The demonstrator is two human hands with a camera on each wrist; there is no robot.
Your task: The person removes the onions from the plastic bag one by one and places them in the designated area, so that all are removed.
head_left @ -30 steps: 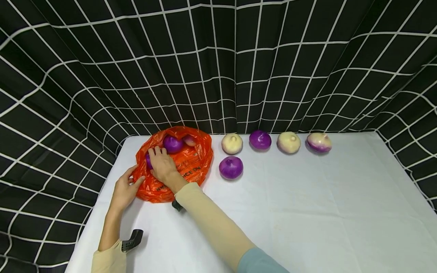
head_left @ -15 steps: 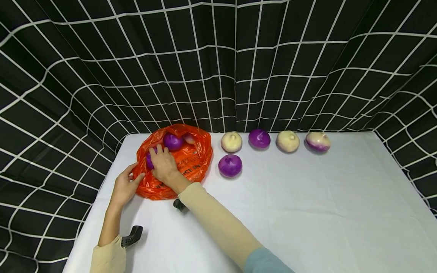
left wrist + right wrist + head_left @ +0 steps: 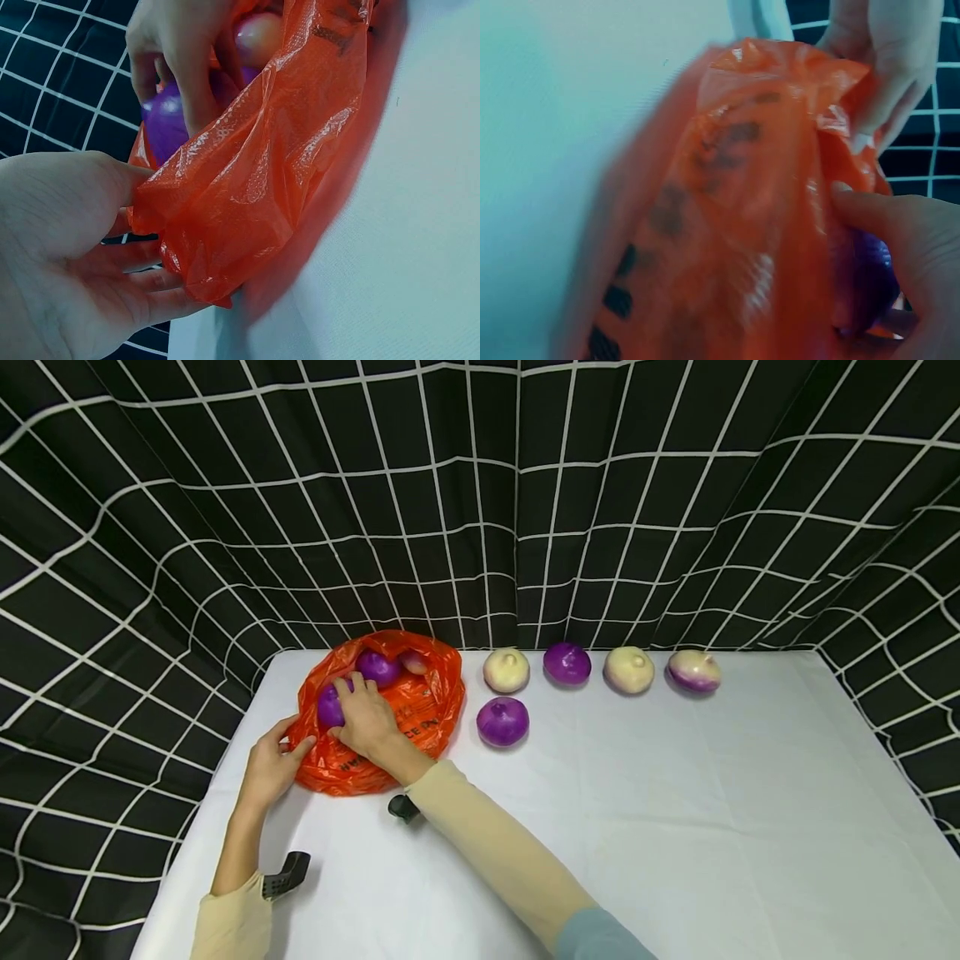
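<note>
Black cloth with white lines hangs behind and on both sides of a white table. By the table's left edge, a tan sleeve covers part of the left arm, with a small black gadget on it. The left hand pinches the left rim of a red plastic bag, thumb on one side and fingers on the other. The bag lies in the table's far left corner, its mouth wide, with black letters on it. Inside, at the bag's left side, is a purple onion. The right hand is in the bag and grips this onion, fingers bent around it. Just behind sits a second purple onion. Next to that, on the right, a third onion is partly hidden; it looks pale pink, but it is hard to be sure.

Right of the bag, a white onion sits close to the table's far edge, with a bright purple onion just in front. Along the far edge come three more, all apart: a dark purple onion, a cream onion, and a two-color onion, pale on top and purple below, nearest the far right corner.
</note>
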